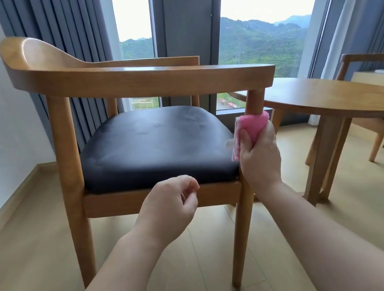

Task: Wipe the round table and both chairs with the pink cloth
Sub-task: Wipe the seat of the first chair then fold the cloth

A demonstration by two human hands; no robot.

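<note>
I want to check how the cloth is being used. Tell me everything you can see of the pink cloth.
The pink cloth looks soft and slightly fuzzy, bunched and folded over. It is wrapped around the near chair's front right post, just under the armrest and beside the dark seat cushion. The right hand grips it from below, thumb across its front, and a paler folded edge hangs down at the left. The left hand is apart from it.
</note>
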